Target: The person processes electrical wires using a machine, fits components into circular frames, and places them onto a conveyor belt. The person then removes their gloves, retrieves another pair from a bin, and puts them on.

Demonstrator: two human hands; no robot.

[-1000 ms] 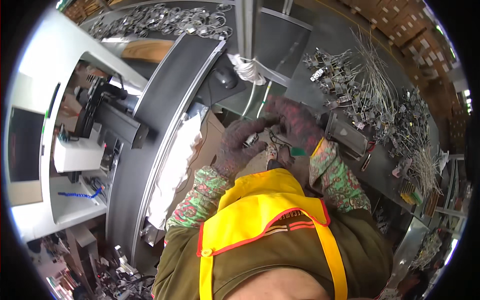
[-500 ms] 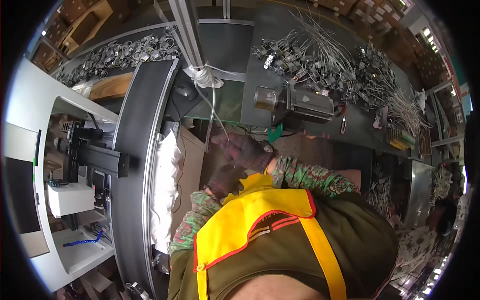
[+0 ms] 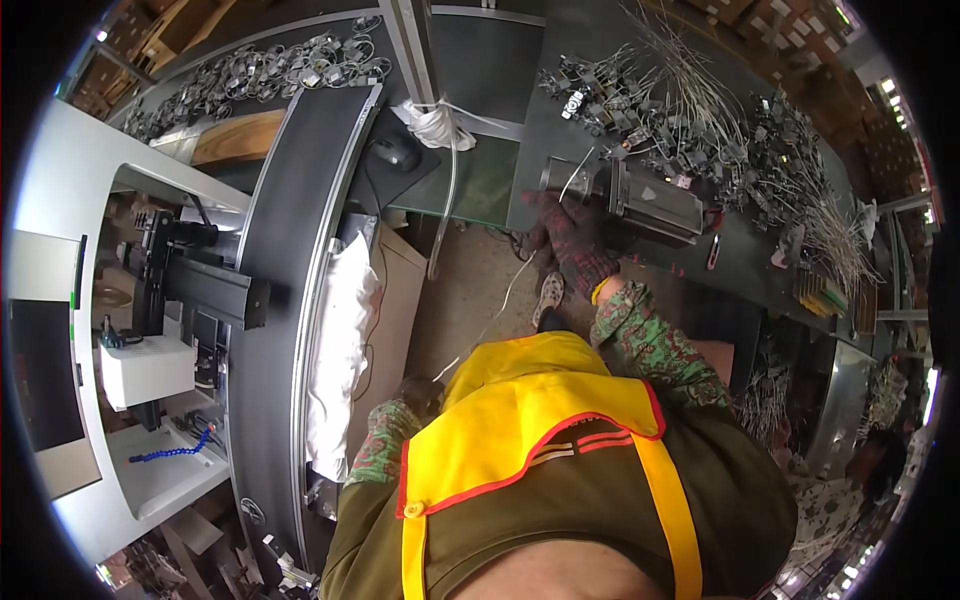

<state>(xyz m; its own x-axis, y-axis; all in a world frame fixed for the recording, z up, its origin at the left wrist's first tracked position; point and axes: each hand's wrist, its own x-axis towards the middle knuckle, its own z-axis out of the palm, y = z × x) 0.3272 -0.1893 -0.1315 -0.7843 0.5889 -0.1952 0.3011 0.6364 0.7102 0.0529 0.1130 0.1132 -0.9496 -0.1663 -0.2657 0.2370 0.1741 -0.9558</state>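
Observation:
A thin white cable [image 3: 492,320] stretches slantwise in front of me. My right hand [image 3: 575,245], in a dark patterned glove, is closed around its upper part, and a short end sticks up above the fingers. Lower left, beside the yellow apron, my left hand [image 3: 420,393] in a dark glove grips the cable's other end; its fingers are partly in shadow. Just beyond my right hand, a dark boxy motor-like device [image 3: 655,205] lies on the bench's near edge.
Piles of cables with small connectors [image 3: 650,120] cover the right bench [image 3: 490,55]; more coiled cables [image 3: 290,70] lie far left. A black conveyor belt [image 3: 285,250] runs along my left, beside a white machine [image 3: 215,185]. A computer mouse [image 3: 395,153] rests near the metal post [image 3: 412,50].
My hands, close together before, have moved apart: the right up and rightward toward the device, the left down and leftward. The white cable now spans the gap between them.

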